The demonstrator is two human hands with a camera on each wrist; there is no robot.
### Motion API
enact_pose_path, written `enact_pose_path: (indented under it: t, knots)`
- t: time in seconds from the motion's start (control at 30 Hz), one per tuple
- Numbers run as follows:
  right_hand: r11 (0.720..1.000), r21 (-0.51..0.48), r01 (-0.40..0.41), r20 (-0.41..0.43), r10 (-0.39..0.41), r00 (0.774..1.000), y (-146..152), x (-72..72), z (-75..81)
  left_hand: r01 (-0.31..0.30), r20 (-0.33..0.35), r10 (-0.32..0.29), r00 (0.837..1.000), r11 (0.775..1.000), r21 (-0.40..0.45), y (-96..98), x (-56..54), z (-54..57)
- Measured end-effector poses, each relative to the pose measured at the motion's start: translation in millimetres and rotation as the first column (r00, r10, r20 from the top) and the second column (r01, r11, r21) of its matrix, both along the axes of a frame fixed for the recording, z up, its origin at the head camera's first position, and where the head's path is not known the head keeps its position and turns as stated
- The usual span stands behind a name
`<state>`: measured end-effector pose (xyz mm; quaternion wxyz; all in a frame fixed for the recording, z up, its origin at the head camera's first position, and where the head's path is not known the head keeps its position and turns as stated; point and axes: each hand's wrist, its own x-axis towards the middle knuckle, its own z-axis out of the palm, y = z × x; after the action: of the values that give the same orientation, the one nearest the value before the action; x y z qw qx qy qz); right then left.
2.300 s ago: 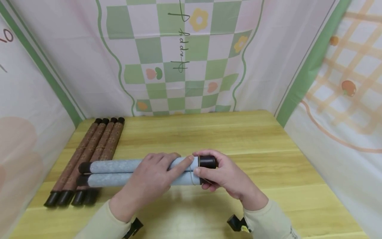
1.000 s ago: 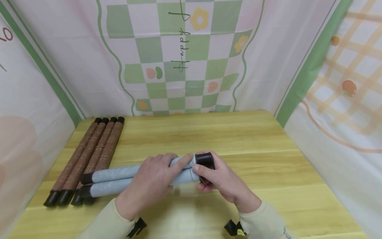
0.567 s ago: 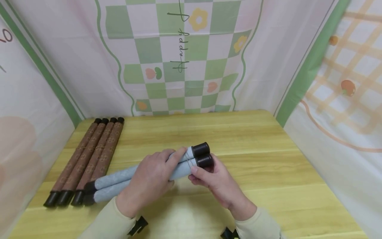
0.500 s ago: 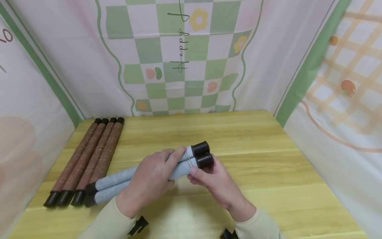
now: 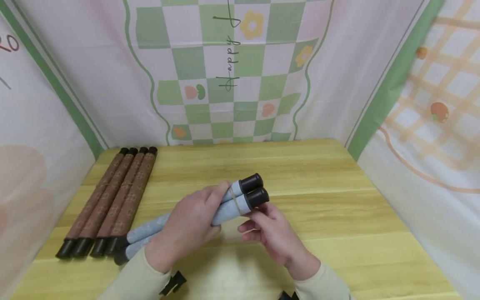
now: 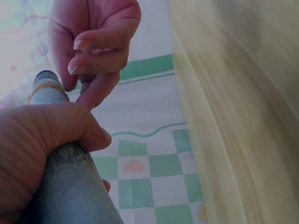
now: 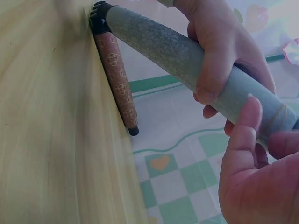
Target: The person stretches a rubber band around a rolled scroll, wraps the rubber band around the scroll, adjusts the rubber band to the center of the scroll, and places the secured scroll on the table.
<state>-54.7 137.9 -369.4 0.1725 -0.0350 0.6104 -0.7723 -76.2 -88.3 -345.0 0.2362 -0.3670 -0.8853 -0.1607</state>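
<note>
My left hand [image 5: 191,225] grips two pale blue scrolls [image 5: 226,211] side by side, fingers over them and thumb beneath. They have black end knobs and slant, right end up, above the table; their left knobs overlap the brown scrolls in the head view. A thin tan rubber band [image 5: 235,200] goes round both near the right knobs. My right hand [image 5: 275,235] is just under that end, fingers loosely bent, thumb by the band. In the right wrist view a fingertip [image 7: 252,105] lies against the blue scroll [image 7: 159,44]. The left palm side is hidden.
Several brown patterned scrolls [image 5: 125,187] with black knobs lie side by side on the left of the wooden table [image 5: 337,216]. Printed cloth walls [image 5: 247,121] stand at the back and both sides. A black wrist mount [image 5: 175,283] hangs below the left sleeve.
The blue scrolls have tilted, right end up and left end down and nearer. The band now lies round both, and the right hand has let go of the knob end and dropped slightly below it.
</note>
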Motion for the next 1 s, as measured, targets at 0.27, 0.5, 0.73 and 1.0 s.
enact_pose_path:
  t: [0.27, 0.5, 0.73, 1.0]
  knots:
    - [0.986, -0.165, -0.037, 0.102, 0.055, 0.993, 9, -8.6, -3.5, 0.031, 0.053, -0.031, 0.998, 1.000, 0.002, 1.7, 4.6, -0.1]
    - [0.895, -0.393, -0.210, 0.037, 0.244, 0.969, 18, -11.6, -14.1, 0.046, 0.082, -0.047, 0.996, 0.999, 0.008, 2.2, 7.6, -0.2]
    - [0.826, -0.481, -0.294, -0.010, 0.330, 0.944, 21, -13.8, -18.7, 0.052, 0.091, -0.053, 0.994, 0.999, 0.016, 0.8, 8.6, -1.7]
    - [0.852, -0.449, -0.271, 0.021, 0.313, 0.950, 23, -14.7, -20.1, 0.073, 0.094, -0.076, 0.993, 0.997, 0.030, 2.0, 10.2, -0.1]
